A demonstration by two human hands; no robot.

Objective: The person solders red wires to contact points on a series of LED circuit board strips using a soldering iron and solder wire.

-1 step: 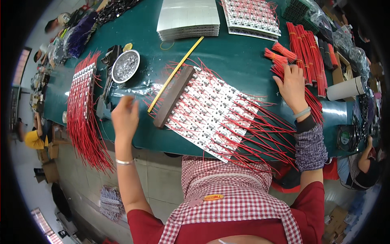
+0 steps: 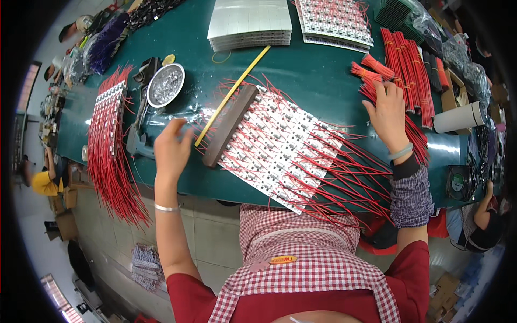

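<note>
My left hand [image 2: 171,148] is raised over the table's near side, left of a dark wooden bar [image 2: 230,126]. Its thumb and fingers are apart, with nothing visible between them. My right hand [image 2: 389,110] lies over a bundle of red wires [image 2: 370,91], fingers and thumb spread and touching it. Between my hands a white panel of small circuit boards [image 2: 280,151] lies slanted, red wires attached and trailing off its right side. The bar lies across the panel's left end. A yellow strip [image 2: 231,97] lies alongside the bar.
A metal bowl [image 2: 166,85] of small shiny pieces stands near a soldering iron [image 2: 141,145]. A wired board stack [image 2: 107,116] overhangs the left edge. At the back are plain panels [image 2: 249,24] and wired panels [image 2: 334,21]. More red wire bundles [image 2: 406,70] and a white cylinder [image 2: 459,117] are right.
My left hand has shifted slightly right and up, toward the wooden bar, and looks sharper. My right hand stays on the red wires almost unmoved.
</note>
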